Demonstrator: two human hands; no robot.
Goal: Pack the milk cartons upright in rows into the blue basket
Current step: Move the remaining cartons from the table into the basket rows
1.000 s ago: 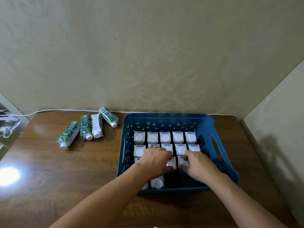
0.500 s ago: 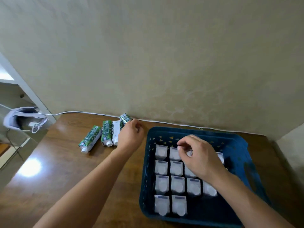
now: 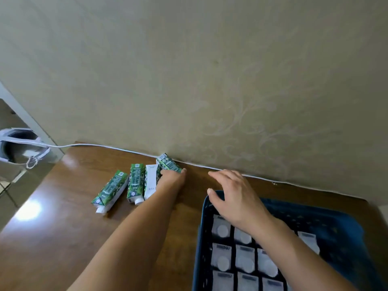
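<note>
A second ago both of your hands were inside the blue basket, pressing the upright cartons into line; now your left hand has gone out to the four cartons that lie on the wooden table, left of the basket and close to the wall. It lies on the carton nearest the wall, and the fingers seem to curl around it, but the hand hides them, so I cannot tell if you really hold it. Your right hand has come up from the rows and hovers over the far left corner of the basket, with the fingers spread wide and nothing in them. I judge that the arranging step is finished and you are starting to fetch the next carton. Left of the basket three more wait on their sides: a white-faced carton, touching your left hand, then a green carton, then a slanted carton which is the farthest. A white cable runs along the foot of the wall, just behind the cartons. Nothing stands between these cartons and the basket; only the basket's left rim must be cleared, and your own right hand is above it.
</note>
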